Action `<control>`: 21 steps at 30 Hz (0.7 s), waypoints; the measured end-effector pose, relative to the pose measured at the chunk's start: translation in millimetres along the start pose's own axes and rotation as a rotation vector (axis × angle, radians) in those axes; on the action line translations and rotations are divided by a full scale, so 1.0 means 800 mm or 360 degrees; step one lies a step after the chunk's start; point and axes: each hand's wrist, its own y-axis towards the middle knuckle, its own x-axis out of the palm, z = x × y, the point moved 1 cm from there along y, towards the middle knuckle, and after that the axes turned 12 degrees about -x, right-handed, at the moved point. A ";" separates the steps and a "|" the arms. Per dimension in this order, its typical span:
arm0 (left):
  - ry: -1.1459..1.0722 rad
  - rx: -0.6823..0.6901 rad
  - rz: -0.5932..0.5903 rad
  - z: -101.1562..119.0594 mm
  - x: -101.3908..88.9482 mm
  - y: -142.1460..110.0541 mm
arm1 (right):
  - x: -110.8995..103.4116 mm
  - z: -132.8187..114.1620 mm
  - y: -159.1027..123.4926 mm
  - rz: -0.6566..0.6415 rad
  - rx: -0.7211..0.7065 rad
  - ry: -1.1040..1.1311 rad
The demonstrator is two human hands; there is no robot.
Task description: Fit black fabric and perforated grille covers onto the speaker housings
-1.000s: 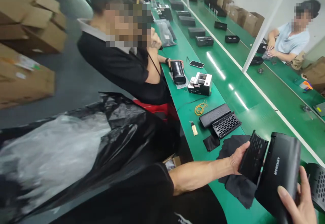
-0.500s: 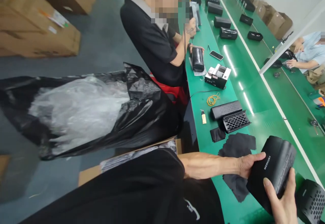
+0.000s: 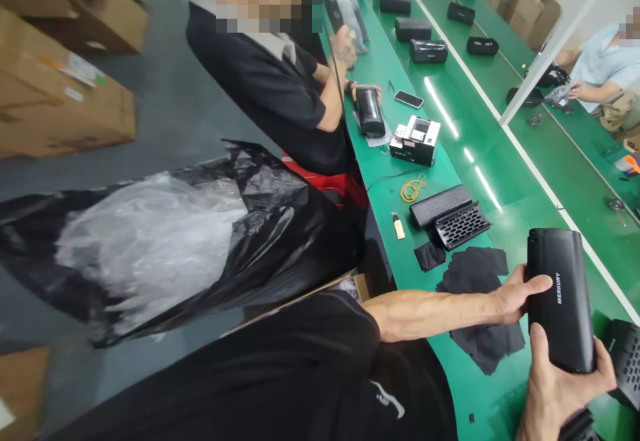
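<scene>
A black speaker (image 3: 563, 321) with rounded sides and white "MERKURY" lettering is held upright above the green bench. My left hand (image 3: 520, 291) grips its left side, thumb across the front. From below, my right hand (image 3: 560, 381) wraps round the lower end, with the thumb on the left and fingers on the right. Under my left forearm lies a spread of thin black cloth pieces (image 3: 480, 334). Beyond them are a perforated black speaker shell (image 3: 463, 224) and a solid black one (image 3: 435, 206). Another perforated shell (image 3: 627, 358) sits right of my right hand.
A co-worker (image 3: 260, 88) beside me handles another speaker (image 3: 370, 111). Near it are a phone (image 3: 409, 99), a black-and-white box (image 3: 415, 141) and a yellow cord (image 3: 413, 190). Several speakers line the green bench. A black bag of clear plastic (image 3: 155, 248) and cartons (image 3: 60, 94) stand left.
Both hands have turned the speaker more upright and its smooth lettered face now points at me. The view has shifted, so the surroundings sit further left.
</scene>
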 end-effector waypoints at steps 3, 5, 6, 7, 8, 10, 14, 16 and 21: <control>0.0381 -0.0112 -0.0054 0.045 -0.004 0.000 | -0.023 0.007 0.012 0.0008 0.0096 0.0027; 0.0753 0.0029 -0.0055 0.094 -0.003 -0.001 | -0.048 0.016 0.016 -0.0110 0.0178 0.0038; 0.0965 0.0055 -0.0141 0.118 0.002 -0.003 | -0.059 0.019 0.015 -0.0178 0.0201 0.0033; 0.1144 0.0039 -0.0275 0.138 0.008 -0.004 | -0.067 0.019 0.012 -0.0234 0.0213 0.0024; 0.1300 -0.0018 -0.0414 0.154 0.016 -0.006 | -0.073 0.017 0.010 -0.0271 0.0216 0.0022; 0.1471 -0.0106 -0.0583 0.172 0.029 -0.009 | -0.078 0.012 0.006 -0.0292 0.0244 0.0043; 0.1438 -0.0029 -0.0487 0.159 0.025 -0.012 | -0.084 0.017 0.014 -0.0365 0.0403 0.0095; 0.1263 -0.0015 -0.0390 0.138 0.004 -0.013 | -0.089 0.026 0.018 -0.0447 0.0388 0.0195; 0.0269 -0.0422 -0.0253 0.042 -0.067 -0.021 | -0.061 0.017 0.000 -0.0454 0.0521 0.0553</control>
